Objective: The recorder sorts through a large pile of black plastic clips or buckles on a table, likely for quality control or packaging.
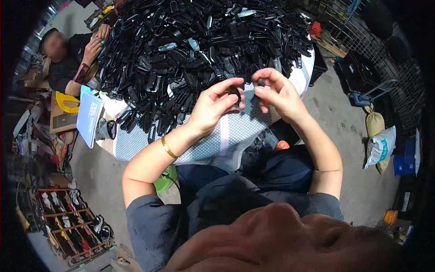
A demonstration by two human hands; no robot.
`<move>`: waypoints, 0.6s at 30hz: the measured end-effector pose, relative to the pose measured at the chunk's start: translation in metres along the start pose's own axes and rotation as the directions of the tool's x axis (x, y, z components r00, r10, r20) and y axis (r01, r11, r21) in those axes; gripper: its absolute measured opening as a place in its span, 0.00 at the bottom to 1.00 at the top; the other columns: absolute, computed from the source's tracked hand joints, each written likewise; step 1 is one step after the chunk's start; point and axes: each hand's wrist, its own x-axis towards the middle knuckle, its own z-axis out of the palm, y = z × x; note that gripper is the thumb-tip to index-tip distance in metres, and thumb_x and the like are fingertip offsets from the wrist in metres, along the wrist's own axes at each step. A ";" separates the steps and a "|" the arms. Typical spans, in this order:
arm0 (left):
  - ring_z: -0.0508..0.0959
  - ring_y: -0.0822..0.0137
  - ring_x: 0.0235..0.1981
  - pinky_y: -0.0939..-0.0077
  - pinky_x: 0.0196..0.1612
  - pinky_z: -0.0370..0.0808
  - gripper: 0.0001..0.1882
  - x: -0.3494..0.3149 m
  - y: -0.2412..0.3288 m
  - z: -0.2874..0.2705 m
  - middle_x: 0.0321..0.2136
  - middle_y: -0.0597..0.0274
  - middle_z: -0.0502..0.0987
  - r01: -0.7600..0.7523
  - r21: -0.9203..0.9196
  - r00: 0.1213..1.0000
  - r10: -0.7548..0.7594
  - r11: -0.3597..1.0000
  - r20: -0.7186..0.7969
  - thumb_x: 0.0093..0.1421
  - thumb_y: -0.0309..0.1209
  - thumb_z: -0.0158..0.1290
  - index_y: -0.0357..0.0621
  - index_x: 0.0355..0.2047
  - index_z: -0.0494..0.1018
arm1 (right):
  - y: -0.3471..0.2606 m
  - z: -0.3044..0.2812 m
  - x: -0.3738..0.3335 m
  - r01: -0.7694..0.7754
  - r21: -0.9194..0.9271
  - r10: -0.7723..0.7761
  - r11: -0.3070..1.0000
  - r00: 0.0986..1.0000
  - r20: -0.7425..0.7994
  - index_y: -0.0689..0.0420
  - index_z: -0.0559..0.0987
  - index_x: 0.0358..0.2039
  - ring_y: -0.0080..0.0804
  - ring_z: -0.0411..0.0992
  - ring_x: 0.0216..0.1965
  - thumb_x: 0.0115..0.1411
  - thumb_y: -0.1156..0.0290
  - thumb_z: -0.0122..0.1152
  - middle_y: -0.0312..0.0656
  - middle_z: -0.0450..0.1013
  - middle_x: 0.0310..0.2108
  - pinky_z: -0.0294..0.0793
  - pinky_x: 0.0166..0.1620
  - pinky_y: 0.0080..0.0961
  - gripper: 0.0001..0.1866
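we pinch a small black plastic piece (235, 92) between the fingertips of our left hand (213, 105), while our right hand (277, 93) closes on another beside it; light, stiff, best held by the edges, the heap of black parts (195, 45) just beyond.

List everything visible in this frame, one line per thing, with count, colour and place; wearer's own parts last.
black parts: one big heap, too many to count, black, on the table
cloth: one, white with a fine dotted pattern, covering the table
co-worker: one, dark top, seated at the far left of the table
booklet: one, blue, left table edge
sacks: two, tan and white, floor at right
shelf: one, wooden, lower left
bracelet: one, gold, left wrist
small part: one, black, in left fingers
left hand: pinching the small part
right hand: pinching another black piece
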 end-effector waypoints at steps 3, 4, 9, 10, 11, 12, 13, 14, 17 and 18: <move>0.75 0.70 0.33 0.80 0.32 0.78 0.23 -0.002 0.007 0.004 0.37 0.60 0.70 0.036 0.020 0.998 -0.035 0.999 -0.055 0.59 0.23 0.47 0.40 0.55 0.59 | 0.006 0.004 0.003 -0.035 0.291 0.055 0.956 0.997 -0.060 0.60 0.70 0.43 0.19 0.69 0.22 0.57 0.71 0.56 0.34 0.69 0.31 0.71 0.24 0.14 0.14; 0.75 0.70 0.32 0.82 0.25 0.77 0.23 -0.003 0.009 0.007 0.38 0.58 0.69 0.017 0.019 0.995 -0.015 1.000 -0.098 0.59 0.24 0.47 0.39 0.55 0.58 | 0.006 0.004 0.003 -0.035 0.210 0.041 0.977 0.999 -0.024 0.61 0.70 0.41 0.20 0.70 0.21 0.57 0.72 0.56 0.35 0.70 0.30 0.72 0.25 0.15 0.12; 0.77 0.68 0.28 0.83 0.28 0.77 0.15 -0.001 0.011 -0.006 0.38 0.55 0.73 0.128 0.088 0.989 -0.121 0.988 -0.082 0.62 0.29 0.45 0.35 0.47 0.66 | 0.012 0.012 0.002 0.031 0.134 -0.037 0.991 0.999 0.040 0.63 0.72 0.38 0.21 0.72 0.26 0.56 0.76 0.56 0.37 0.72 0.30 0.74 0.32 0.17 0.09; 0.78 0.66 0.30 0.82 0.31 0.77 0.16 -0.002 0.011 -0.007 0.39 0.53 0.73 0.166 0.024 0.985 -0.165 0.986 -0.039 0.62 0.31 0.45 0.33 0.46 0.67 | 0.014 0.013 0.002 0.030 0.134 -0.036 0.990 0.998 0.042 0.63 0.72 0.38 0.21 0.72 0.26 0.56 0.76 0.56 0.37 0.72 0.30 0.74 0.32 0.17 0.09; 0.78 0.66 0.30 0.82 0.31 0.77 0.16 -0.002 0.013 -0.003 0.39 0.53 0.73 0.167 0.023 0.985 -0.166 0.986 -0.037 0.62 0.31 0.45 0.33 0.46 0.67 | 0.016 0.013 0.004 0.055 0.140 -0.053 0.989 0.998 -0.023 0.64 0.73 0.38 0.21 0.72 0.28 0.56 0.76 0.57 0.37 0.72 0.30 0.73 0.33 0.17 0.10; 0.78 0.62 0.35 0.80 0.35 0.77 0.18 -0.003 0.017 0.004 0.42 0.49 0.72 0.140 0.066 0.990 -0.138 0.988 -0.040 0.63 0.32 0.42 0.30 0.48 0.65 | 0.018 0.013 0.005 0.081 0.145 -0.069 0.986 0.994 -0.089 0.64 0.73 0.39 0.20 0.72 0.29 0.56 0.75 0.58 0.37 0.72 0.31 0.73 0.34 0.17 0.10; 0.77 0.58 0.40 0.77 0.38 0.78 0.20 -0.003 0.019 0.007 0.44 0.45 0.71 0.113 0.110 0.993 -0.109 0.988 -0.041 0.64 0.33 0.40 0.27 0.50 0.62 | 0.019 0.011 0.005 0.081 0.143 -0.068 0.986 0.993 -0.091 0.64 0.73 0.39 0.20 0.72 0.29 0.56 0.75 0.58 0.37 0.72 0.31 0.73 0.34 0.17 0.10; 0.76 0.58 0.43 0.74 0.45 0.75 0.20 -0.003 0.019 0.002 0.48 0.46 0.68 0.119 0.076 0.993 -0.120 0.990 0.010 0.61 0.27 0.42 0.29 0.53 0.60 | 0.020 0.010 0.006 0.051 0.137 -0.035 0.989 0.992 -0.119 0.64 0.73 0.38 0.21 0.72 0.30 0.55 0.75 0.58 0.39 0.73 0.32 0.74 0.34 0.17 0.10; 0.75 0.58 0.44 0.73 0.48 0.74 0.23 -0.007 0.014 0.004 0.54 0.47 0.62 0.056 0.197 0.998 -0.061 0.979 0.019 0.57 0.21 0.45 0.30 0.54 0.60 | 0.020 0.007 0.006 -0.028 0.037 0.033 0.999 0.989 -0.145 0.63 0.75 0.37 0.19 0.72 0.30 0.55 0.73 0.60 0.38 0.74 0.30 0.73 0.34 0.16 0.10; 0.75 0.61 0.44 0.76 0.45 0.74 0.23 -0.007 0.013 0.005 0.56 0.51 0.60 0.059 0.185 0.998 -0.057 0.981 -0.013 0.55 0.18 0.48 0.32 0.52 0.62 | 0.025 0.007 0.006 0.032 -0.091 -0.044 0.995 0.990 -0.137 0.62 0.75 0.36 0.18 0.71 0.29 0.55 0.72 0.60 0.36 0.74 0.28 0.73 0.33 0.15 0.10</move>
